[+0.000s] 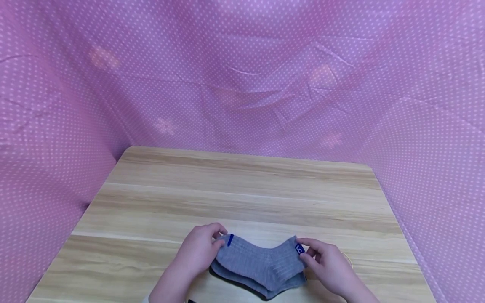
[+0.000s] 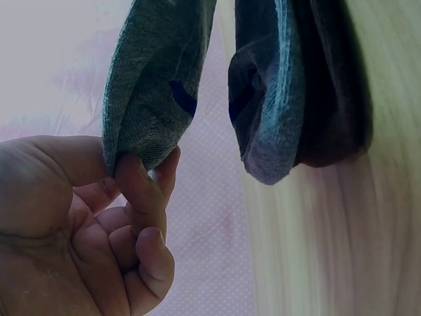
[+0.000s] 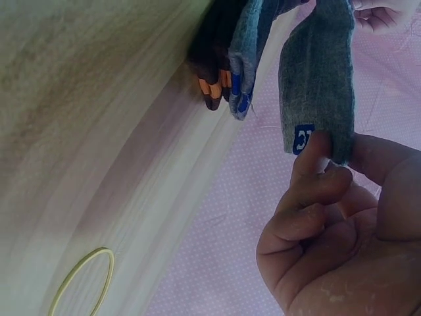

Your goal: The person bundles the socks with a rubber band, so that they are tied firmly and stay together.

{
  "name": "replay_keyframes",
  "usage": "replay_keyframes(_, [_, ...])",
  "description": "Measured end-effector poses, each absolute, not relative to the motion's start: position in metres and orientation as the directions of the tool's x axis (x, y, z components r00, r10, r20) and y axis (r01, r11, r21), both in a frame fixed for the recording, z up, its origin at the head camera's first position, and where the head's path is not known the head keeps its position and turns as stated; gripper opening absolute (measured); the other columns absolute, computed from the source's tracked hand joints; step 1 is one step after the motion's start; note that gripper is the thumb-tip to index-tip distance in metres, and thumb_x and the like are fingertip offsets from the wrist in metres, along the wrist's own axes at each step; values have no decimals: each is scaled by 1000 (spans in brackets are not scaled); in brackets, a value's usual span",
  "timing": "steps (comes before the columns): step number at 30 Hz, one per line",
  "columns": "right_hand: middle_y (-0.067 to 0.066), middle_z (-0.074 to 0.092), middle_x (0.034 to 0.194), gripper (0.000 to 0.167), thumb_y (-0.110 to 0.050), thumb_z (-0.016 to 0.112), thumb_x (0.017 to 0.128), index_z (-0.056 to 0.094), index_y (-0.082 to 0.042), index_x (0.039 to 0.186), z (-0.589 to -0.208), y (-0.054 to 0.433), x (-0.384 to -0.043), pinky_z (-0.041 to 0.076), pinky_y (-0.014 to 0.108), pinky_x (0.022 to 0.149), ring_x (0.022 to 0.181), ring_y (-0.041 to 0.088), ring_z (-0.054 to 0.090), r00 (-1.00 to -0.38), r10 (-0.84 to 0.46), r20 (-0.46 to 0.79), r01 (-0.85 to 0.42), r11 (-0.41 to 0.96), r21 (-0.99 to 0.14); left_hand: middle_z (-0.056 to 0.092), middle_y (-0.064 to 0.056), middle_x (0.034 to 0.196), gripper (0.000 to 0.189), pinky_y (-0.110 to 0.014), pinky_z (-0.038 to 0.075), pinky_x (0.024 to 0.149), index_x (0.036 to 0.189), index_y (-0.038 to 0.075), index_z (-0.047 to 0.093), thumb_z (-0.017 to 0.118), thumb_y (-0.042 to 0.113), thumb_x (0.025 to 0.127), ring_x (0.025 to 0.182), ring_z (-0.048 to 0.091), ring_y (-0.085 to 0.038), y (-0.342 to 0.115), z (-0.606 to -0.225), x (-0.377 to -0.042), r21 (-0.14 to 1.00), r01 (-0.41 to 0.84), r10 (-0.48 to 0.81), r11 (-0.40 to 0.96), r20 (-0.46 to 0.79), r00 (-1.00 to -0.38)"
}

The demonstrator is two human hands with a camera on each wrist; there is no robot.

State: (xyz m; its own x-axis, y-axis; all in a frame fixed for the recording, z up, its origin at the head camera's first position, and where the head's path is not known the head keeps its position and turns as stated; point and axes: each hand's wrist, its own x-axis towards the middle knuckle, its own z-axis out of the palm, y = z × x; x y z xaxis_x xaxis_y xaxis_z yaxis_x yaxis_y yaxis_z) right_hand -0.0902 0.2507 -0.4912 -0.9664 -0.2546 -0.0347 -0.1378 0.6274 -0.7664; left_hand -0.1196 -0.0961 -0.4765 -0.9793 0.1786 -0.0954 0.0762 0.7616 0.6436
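Note:
A grey sock (image 1: 257, 256) with a navy "LC" label at its cuff is stretched sideways between the two hands. My left hand (image 1: 198, 248) pinches its toe end, beside a navy stripe. At the cuff, thumb and fingers of my right hand (image 1: 327, 265) pinch the edge by the label. The left wrist view shows this sock raised apart from a second grey sock (image 2: 270, 138), which lies on dark socks (image 2: 332, 92). Orange marks show on the dark cuffs (image 3: 214, 85) in the right wrist view.
A thin yellow rubber band (image 3: 97, 251) lies on the wooden table (image 1: 242, 193) near the right hand. Pink dotted cloth (image 1: 242, 84) hangs around the table's back and sides. A small dark object (image 1: 191, 301) shows at the bottom edge of the head view.

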Motion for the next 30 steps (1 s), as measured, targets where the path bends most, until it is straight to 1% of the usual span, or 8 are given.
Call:
replay_keyframes(5, [-10,61,80,32,-8,76,97,73,-6,129,-493,251,-89,46,25,50,60,2,51,-962,-271,-36,-144,615,-775,72,4,93,18,-46,56,82,109,14,76,81,10,92,88,67,-16,-95,-477,-119,644,60,184,763,-127,-975])
replay_keyframes(11, [-9,61,80,32,-6,75,97,72,-5,129,-496,253,-87,46,25,50,59,1,51,-957,-287,-31,-157,607,-779,72,4,92,18,-47,56,83,109,13,76,81,9,92,89,67,-16,-94,-481,-118,649,62,193,758,-132,-972])
replay_keyframes(19, [-10,62,82,32,-8,73,99,70,-3,131,-499,255,-87,49,26,52,60,2,54,-945,-323,-53,-157,588,-793,72,5,93,17,-47,57,86,108,14,76,81,11,92,89,66,-14,-93,-486,-117,639,9,173,769,-194,-965])
replay_keyframes(25, [-11,62,82,32,-7,74,98,70,-3,130,-501,256,-86,51,26,55,63,2,56,-939,-340,-46,-174,587,-790,71,6,91,16,-45,57,83,106,13,75,81,11,92,87,66,-13,-92,-490,-115,637,33,184,770,-173,-968])
replay_keyframes(30, [-11,63,82,32,-9,74,98,69,-2,130,-502,257,-85,52,26,56,64,1,57,-930,-360,-69,-166,581,-797,71,6,90,16,-44,57,81,105,14,75,82,10,91,86,66,-13,-92,-493,-114,633,51,188,772,-152,-970])
